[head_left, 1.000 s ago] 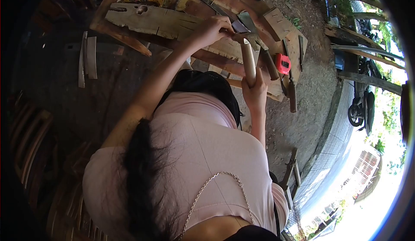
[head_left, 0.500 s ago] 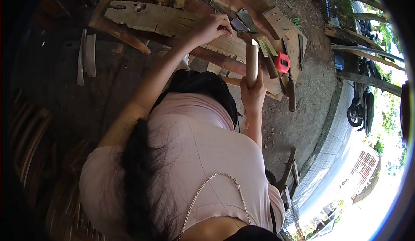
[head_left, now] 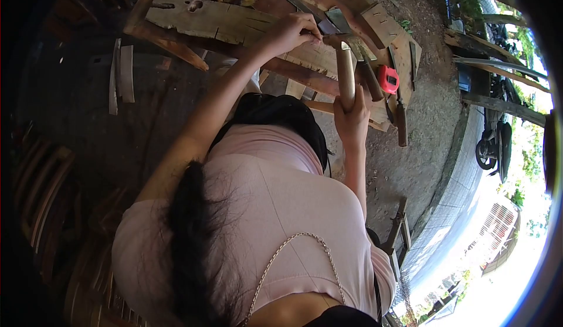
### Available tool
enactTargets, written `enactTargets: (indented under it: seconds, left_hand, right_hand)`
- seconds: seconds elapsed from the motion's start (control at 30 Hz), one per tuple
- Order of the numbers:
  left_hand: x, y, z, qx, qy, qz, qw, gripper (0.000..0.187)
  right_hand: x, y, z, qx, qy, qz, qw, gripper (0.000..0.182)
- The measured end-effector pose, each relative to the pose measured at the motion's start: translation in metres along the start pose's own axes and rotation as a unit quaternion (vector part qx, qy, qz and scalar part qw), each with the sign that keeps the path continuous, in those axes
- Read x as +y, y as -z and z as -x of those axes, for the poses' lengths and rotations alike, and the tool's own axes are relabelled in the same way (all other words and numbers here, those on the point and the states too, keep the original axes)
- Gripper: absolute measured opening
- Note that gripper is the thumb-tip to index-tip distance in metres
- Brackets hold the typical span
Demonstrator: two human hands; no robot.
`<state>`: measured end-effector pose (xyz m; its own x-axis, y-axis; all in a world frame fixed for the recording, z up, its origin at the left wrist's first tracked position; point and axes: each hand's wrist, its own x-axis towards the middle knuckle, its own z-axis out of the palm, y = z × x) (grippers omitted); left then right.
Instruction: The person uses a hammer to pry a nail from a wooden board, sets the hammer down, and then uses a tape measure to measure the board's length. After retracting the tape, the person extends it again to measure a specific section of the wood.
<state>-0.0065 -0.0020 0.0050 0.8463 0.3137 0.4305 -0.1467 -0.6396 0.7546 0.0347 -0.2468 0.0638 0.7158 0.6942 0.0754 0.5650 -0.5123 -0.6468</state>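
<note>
From the head camera I see my right hand [head_left: 352, 119] clenched around the wooden handle of a hammer [head_left: 345, 72], whose head now sits lower against the plank [head_left: 234, 25] than half a second ago, when it was lifted slightly; I judge a blow has just landed. My left hand [head_left: 290, 32] pinches something small at the strike point, too small to tell what. A red tape measure [head_left: 387, 79] lies just beside the hammer, with a chisel [head_left: 401, 122] near it. Loose boards crowd the bench, and a motorbike [head_left: 491, 145] stands well apart.
</note>
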Motion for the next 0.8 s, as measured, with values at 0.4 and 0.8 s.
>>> enactTargets:
  seconds: [0.4, 0.8]
  left_hand:
    - [-0.003, 0.0, -0.002, -0.009, 0.006, 0.005, 1.0, 0.014]
    - [-0.001, -0.001, -0.003, -0.019, 0.002, -0.004, 1.0, 0.015]
  right_hand:
    - [0.002, 0.0, -0.003, 0.002, -0.024, 0.002, 1.0, 0.032]
    - [0.005, -0.001, -0.003, 0.004, 0.02, 0.02, 1.0, 0.031]
